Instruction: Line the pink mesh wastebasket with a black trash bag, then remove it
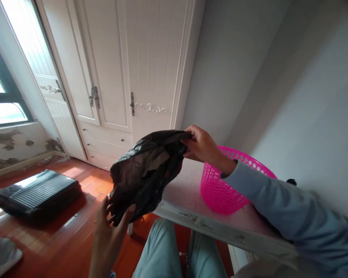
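A crumpled black plastic bag (146, 173) is stretched between my two hands, above the left end of a white table (181, 187). My right hand (201, 146) is closed on the bag's upper right edge, fingers and thumb pinching the plastic. Down at the lower left edge, my left hand (113, 227) grips the bag between thumb and fingers. The bag's opening seems to face me, with dark folds inside; whether it holds anything I cannot tell. Just behind my right wrist stands a bright pink plastic basket (223, 189), partly covered by my forearm.
A white wardrobe (153, 50) with drawers stands against the far wall. On the red wooden floor (60, 239) lies a black ribbed case (37, 193). Whitish plastic (2, 249) shows at the lower left. My knees (162, 247) are at the table's front edge.
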`<action>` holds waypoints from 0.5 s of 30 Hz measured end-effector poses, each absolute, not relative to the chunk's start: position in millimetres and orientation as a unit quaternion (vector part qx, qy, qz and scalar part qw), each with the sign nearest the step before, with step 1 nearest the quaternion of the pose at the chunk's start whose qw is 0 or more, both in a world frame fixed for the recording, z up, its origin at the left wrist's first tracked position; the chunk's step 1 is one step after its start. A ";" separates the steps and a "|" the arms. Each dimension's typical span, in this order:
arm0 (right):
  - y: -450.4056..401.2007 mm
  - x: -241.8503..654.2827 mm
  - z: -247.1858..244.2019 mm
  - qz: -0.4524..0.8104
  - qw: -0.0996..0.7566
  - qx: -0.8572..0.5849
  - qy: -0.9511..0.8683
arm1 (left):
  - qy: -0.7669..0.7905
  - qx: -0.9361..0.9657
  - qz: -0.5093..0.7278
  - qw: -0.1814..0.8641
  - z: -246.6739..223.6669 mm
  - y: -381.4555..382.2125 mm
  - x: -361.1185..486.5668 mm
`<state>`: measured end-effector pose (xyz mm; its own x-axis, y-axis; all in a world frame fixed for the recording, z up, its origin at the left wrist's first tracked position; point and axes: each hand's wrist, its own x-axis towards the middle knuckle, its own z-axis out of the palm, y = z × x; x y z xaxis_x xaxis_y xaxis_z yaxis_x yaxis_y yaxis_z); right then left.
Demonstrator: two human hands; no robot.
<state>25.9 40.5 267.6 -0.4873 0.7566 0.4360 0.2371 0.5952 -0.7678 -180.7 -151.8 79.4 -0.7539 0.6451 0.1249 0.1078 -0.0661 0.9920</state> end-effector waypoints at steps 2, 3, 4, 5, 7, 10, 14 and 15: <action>50.6 22.2 298.6 0.199 0.393 -0.325 -0.837 | 0.662 0.279 0.655 0.235 77.7 -142.6 -180.7; 53.7 22.0 313.6 0.121 0.389 -0.331 -0.851 | 0.672 0.271 0.654 0.219 78.2 -138.4 -180.2; 55.7 22.8 327.9 0.045 0.387 -0.334 -0.858 | 0.686 0.261 0.652 0.191 79.3 -134.5 -179.5; 57.1 24.5 341.4 -0.020 0.390 -0.333 -0.858 | 0.698 0.253 0.648 0.170 81.1 -130.9 -178.6; 60.0 29.5 365.5 -0.084 0.410 -0.322 -0.849 | 0.699 0.253 0.639 0.199 86.6 -123.8 -175.8; 67.7 39.9 396.8 -0.032 0.451 -0.313 -0.835 | 0.600 0.304 0.641 0.369 102.6 -110.5 -166.2; 76.5 61.8 434.8 0.087 0.507 -0.377 -0.770 | 0.445 0.418 0.664 0.431 141.8 -81.5 -143.9; 76.4 70.0 443.2 0.095 0.518 -0.400 -0.750 | 0.433 0.430 0.675 0.414 153.1 -72.2 -138.2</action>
<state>70.0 76.4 443.2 -0.1436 0.6978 0.7018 0.5018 0.6625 -0.5561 -138.2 -72.2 153.1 -0.2871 0.9319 0.2215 -0.1871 -0.2814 0.9412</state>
